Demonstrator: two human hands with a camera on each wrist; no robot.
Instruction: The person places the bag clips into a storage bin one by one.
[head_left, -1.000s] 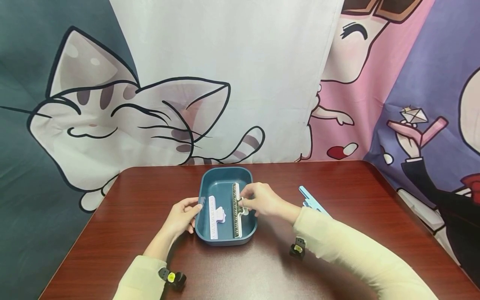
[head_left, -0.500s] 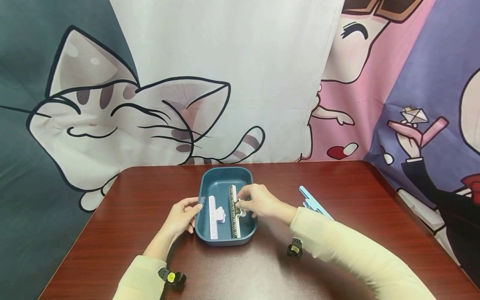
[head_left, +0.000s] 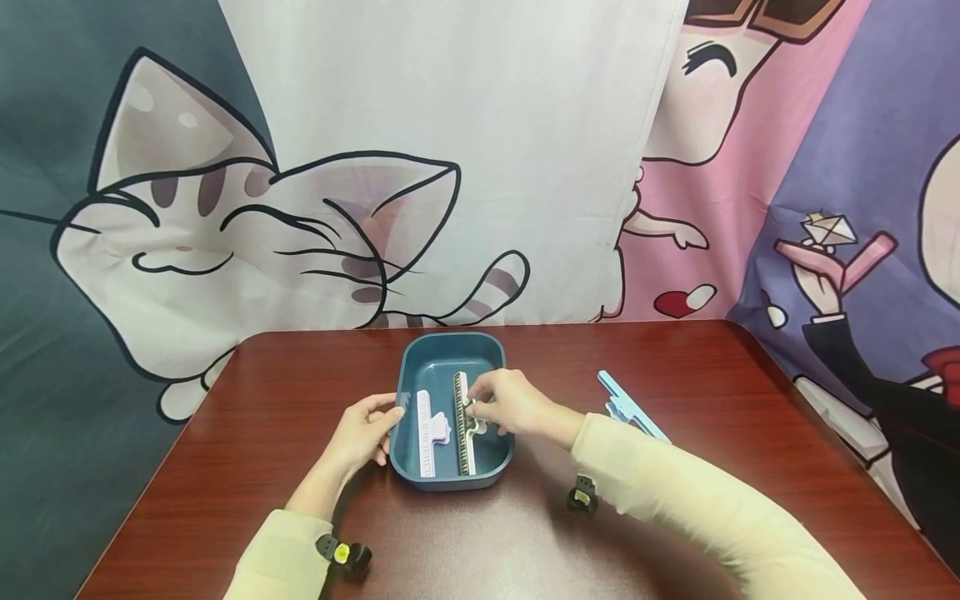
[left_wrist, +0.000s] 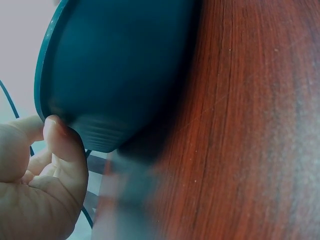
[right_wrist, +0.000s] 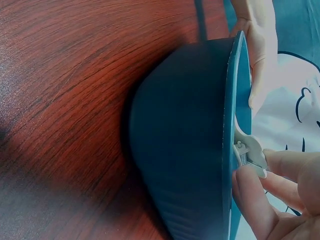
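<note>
A dark teal plastic tray (head_left: 450, 483) with raised walls stands on the table. My left hand (head_left: 363, 433) pinches its left rim, thumb on the inner side; the left wrist view shows this hand (left_wrist: 55, 175) at the tray's edge. Inside, on the left, lies a pale lilac clip (head_left: 426, 433) with a long ridged jaw. To its right is a long white clip (head_left: 462, 442) with dark piano-key marks. My right hand (head_left: 513, 402) pinches that clip's handle. In the right wrist view the handle and its spring (right_wrist: 245, 152) show between thumb and fingers.
A light blue clip (head_left: 630, 408) lies on the brown wooden table (head_left: 300, 375) to the right, partly hidden by my right sleeve (head_left: 660, 475). A printed cartoon cloth (head_left: 525, 167) hangs behind the table.
My right hand has shifted a little to the left with the piano-key clip, bringing it closer to the lilac clip. The left hand and the tray stay in place.
</note>
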